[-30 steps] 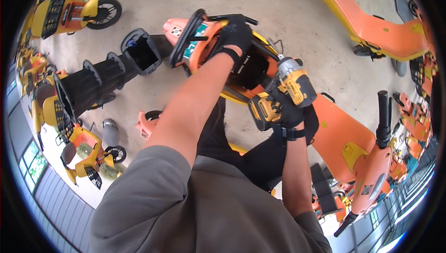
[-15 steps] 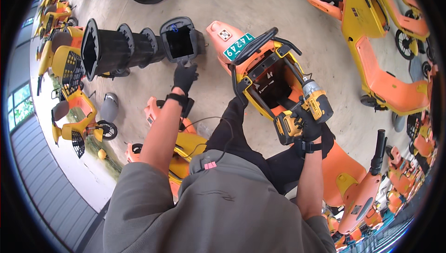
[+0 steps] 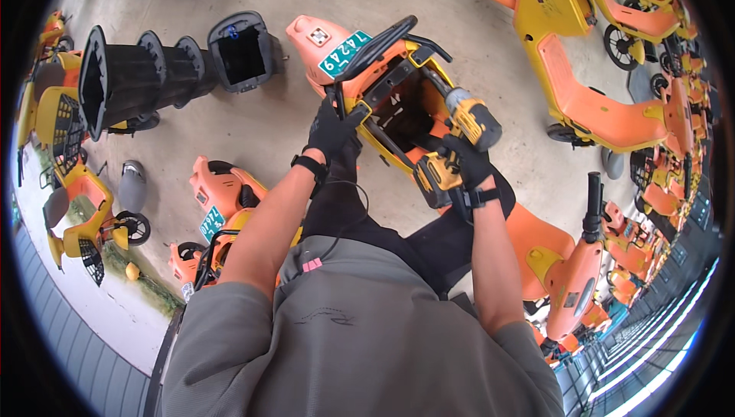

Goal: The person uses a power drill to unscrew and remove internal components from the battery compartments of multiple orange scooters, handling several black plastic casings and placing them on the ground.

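The right hand [image 3: 467, 161], in a black glove, has its fingers wrapped round the handle of a cordless power tool [image 3: 476, 124]. The tool's yellow and black plastic housing ends in a rounded, dull grey metal nose, tilted up toward the right rim of an open compartment [image 3: 406, 114]; its blocky battery [image 3: 435, 179] sits just left of the hand, over the compartment's near corner.

The left hand [image 3: 331, 132], gloved alike, is at the left side of the orange-and-yellow scooter [image 3: 367, 149], beside the black bar along the opening. Its fingers are partly spread, with a gap between the uppermost one and the one pointing right — how firmly they press on the frame cannot be told.

The scooter stands in front of the person, its tail angled to the upper left. Its compartment is a deep, dark box edged in yellow; a thick, curved black grab rail [image 3: 375, 49] arches past it, and a flat green plate [image 3: 344, 53] lies on the smooth, pale orange tail.

Well apart to the left, on the stained, dull concrete floor [image 3: 253, 130], lies a row of nested black bins [image 3: 145, 76] with flared, lobed rims — and next to it one squarish black bin [image 3: 241, 53], its mouth open upward.
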The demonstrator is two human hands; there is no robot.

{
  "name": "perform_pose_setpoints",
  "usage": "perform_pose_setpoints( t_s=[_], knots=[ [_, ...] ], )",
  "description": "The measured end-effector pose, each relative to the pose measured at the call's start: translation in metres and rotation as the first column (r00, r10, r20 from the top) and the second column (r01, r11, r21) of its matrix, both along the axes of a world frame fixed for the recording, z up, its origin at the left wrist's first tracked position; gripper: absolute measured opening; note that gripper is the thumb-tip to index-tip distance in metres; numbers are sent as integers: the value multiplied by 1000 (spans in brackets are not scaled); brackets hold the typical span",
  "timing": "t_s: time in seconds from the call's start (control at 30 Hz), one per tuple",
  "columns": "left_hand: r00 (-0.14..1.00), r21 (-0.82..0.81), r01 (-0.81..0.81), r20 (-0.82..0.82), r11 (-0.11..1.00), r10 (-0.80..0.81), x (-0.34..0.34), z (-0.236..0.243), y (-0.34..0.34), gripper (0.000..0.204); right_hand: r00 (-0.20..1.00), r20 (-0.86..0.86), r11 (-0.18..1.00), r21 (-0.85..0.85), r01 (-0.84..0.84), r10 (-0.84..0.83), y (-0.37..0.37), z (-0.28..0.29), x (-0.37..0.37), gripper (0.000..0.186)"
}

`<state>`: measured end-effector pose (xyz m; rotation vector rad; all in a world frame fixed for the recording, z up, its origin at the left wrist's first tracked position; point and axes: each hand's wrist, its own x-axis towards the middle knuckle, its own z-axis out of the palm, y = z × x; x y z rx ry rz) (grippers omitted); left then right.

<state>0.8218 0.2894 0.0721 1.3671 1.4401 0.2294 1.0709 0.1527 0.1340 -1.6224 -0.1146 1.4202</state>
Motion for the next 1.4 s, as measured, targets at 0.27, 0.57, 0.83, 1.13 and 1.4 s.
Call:
perform_pose_setpoints(
  t_s=[0.27,0.57,0.83,1.13,1.4],
  knots=[
    [963,-157,49,-254,986,-89,13,-20,8,65,980,74,979,-103,-175,183,43,-13,12,21],
    [983,-258,22,-171,966,-68,14,-20,8,66,956,90,953,-147,-266,281,72,-25,26,17],
    [991,-310,11,-126,951,-53,12,-32,4,70,940,117,932,-218,-291,321,80,-27,27,16],
    [979,-265,61,-172,962,-110,14,-36,3,75,883,142,857,-352,-377,447,106,-30,33,16],
    [978,-223,104,-153,969,-141,10,-51,-1,86,830,87,801,-335,-496,550,121,-29,51,15]
  ],
)
